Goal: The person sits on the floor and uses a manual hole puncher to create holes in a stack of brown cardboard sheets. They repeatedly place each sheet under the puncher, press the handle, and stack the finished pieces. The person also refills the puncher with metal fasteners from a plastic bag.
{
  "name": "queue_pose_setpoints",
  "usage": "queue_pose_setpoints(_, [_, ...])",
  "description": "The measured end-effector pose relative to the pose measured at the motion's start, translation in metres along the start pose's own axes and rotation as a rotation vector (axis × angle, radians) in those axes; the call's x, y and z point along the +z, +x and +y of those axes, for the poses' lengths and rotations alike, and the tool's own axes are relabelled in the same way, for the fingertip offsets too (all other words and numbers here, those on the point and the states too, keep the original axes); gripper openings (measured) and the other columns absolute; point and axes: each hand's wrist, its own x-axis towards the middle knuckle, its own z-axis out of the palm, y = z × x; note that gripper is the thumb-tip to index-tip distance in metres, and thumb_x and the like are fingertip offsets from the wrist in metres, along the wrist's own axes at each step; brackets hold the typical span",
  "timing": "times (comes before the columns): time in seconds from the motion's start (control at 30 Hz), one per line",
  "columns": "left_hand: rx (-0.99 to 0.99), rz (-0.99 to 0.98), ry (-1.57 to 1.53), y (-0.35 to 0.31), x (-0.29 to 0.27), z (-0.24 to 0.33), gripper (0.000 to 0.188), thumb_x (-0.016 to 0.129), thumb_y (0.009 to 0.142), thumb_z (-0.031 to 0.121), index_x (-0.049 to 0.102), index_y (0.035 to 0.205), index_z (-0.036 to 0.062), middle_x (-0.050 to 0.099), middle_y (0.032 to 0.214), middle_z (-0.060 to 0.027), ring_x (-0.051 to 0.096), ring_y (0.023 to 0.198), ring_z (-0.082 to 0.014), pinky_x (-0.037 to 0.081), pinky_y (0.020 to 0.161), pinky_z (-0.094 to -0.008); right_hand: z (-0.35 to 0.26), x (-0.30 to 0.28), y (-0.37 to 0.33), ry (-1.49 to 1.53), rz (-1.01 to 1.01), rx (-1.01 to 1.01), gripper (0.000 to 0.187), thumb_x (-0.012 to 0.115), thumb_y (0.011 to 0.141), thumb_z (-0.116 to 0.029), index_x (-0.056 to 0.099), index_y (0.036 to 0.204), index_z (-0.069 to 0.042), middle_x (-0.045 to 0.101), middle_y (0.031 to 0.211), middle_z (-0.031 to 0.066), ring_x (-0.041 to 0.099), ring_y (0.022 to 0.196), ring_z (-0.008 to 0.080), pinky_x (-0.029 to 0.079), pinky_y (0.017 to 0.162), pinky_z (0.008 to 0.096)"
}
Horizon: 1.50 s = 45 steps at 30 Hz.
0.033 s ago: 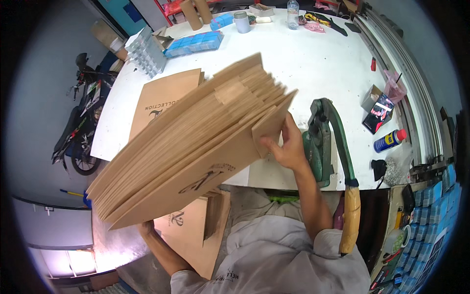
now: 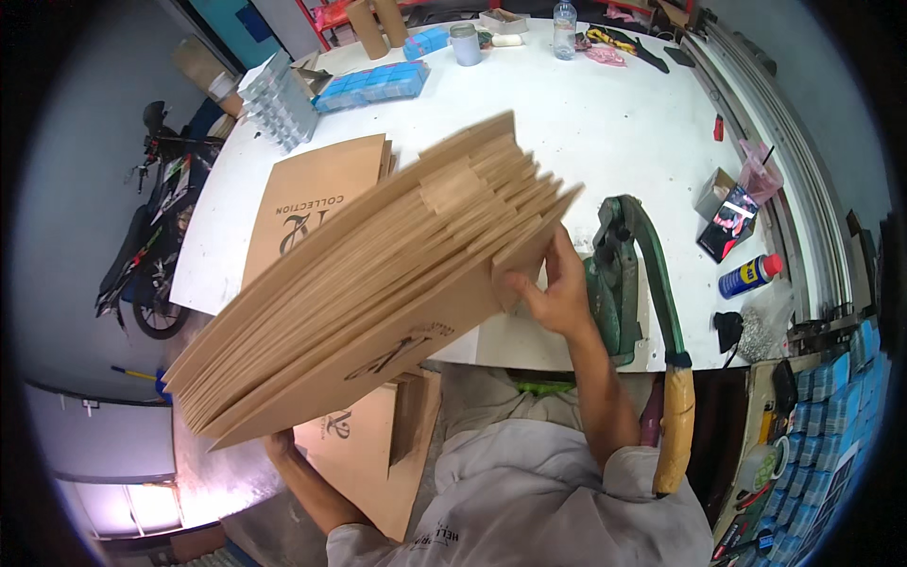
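A thick stack of flat brown paper bags (image 2: pixel 368 283) with black print hangs tilted over the near table edge, its layers fanned at the upper right end. My right hand (image 2: pixel 557 293) is closed on that end, thumb on the near face, fingers partly hidden behind. My left hand (image 2: pixel 280 442) is under the lower left end; the stack hides most of its fingers. Just right of my right hand stands a green lever press (image 2: pixel 619 283) with a yellowish handle (image 2: pixel 675 425). More brown bags (image 2: pixel 316 189) lie on the table behind the stack, and others (image 2: pixel 364 435) are below it.
On the white table (image 2: pixel 529 94) are blue packs (image 2: pixel 373 87), a grey stack (image 2: pixel 277 102), a jar (image 2: pixel 465 44) and a clear bottle (image 2: pixel 564 30). A spray can (image 2: pixel 751 276) and small box (image 2: pixel 729 222) are at right. A motorbike (image 2: pixel 165 227) stands at left.
The stack's upper right end has dipped slightly and shifted a little right, with its layers more fanned. Both hands keep their hold.
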Motion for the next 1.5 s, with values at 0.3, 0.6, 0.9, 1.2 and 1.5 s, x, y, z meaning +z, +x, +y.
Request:
queue_pose_setpoints(0.3, [0.063,0.108,0.078,0.017,0.018,-0.008,0.062,0.064,0.102,0.042,0.051,0.145,0.0001,0.058,0.142,-0.0181,0.06,0.124,-0.0323,0.053,0.105,-0.0471,0.021,0.006,-0.017,-0.273,0.293,-0.269,0.068,0.087,0.072,-0.007,0.061,0.135,0.002,0.06,0.126,0.0217,0.064,0.112,0.0326,0.055,0.097,0.0384])
queue_pose_setpoints(0.6, [0.042,0.097,-0.061,0.03,0.029,0.0,0.038,0.061,0.103,0.025,0.06,0.133,0.002,0.067,0.125,-0.0149,0.067,0.11,-0.0307,0.057,0.096,-0.0473,0.024,0.01,-0.017,-0.146,0.296,-0.242,0.06,0.087,0.074,-0.007,0.058,0.126,0.001,0.064,0.122,0.0216,0.065,0.111,0.0314,0.053,0.094,0.0387])
queue_pose_setpoints(0.9, [0.033,0.224,-0.046,0.028,0.027,-0.008,0.041,0.062,0.104,0.031,0.061,0.132,0.0018,0.07,0.118,-0.0142,0.069,0.105,-0.0286,0.059,0.091,-0.0436,-0.001,-0.017,0.002,0.122,-0.007,0.139,0.064,0.092,0.076,-0.01,0.055,0.126,0.003,0.06,0.106,0.0055,0.062,0.098,0.0165,0.051,0.087,0.0304])
queue_pose_setpoints(1.2, [0.049,0.169,0.031,0.037,0.046,0.001,0.049,0.058,0.105,0.037,0.058,0.136,-0.0009,0.068,0.124,-0.0181,0.069,0.107,-0.032,0.06,0.089,-0.0427,0.002,-0.005,0.014,-0.051,0.022,-0.145,0.054,0.091,0.071,-0.008,0.067,0.117,0.002,0.053,0.149,0.0257,0.05,0.14,0.0351,0.04,0.115,0.0449])
queue_pose_setpoints(1.5, [0.076,0.15,-0.078,0.043,0.066,0.007,0.05,0.06,0.104,0.025,0.051,0.144,-0.0048,0.063,0.136,-0.0192,0.066,0.116,-0.0307,0.058,0.097,-0.0408,0.008,0.006,0.002,-0.032,0.225,-0.166,0.054,0.086,0.074,0.003,0.059,0.121,0.004,0.069,0.112,0.0176,0.063,0.113,0.0203,0.052,0.094,0.033])
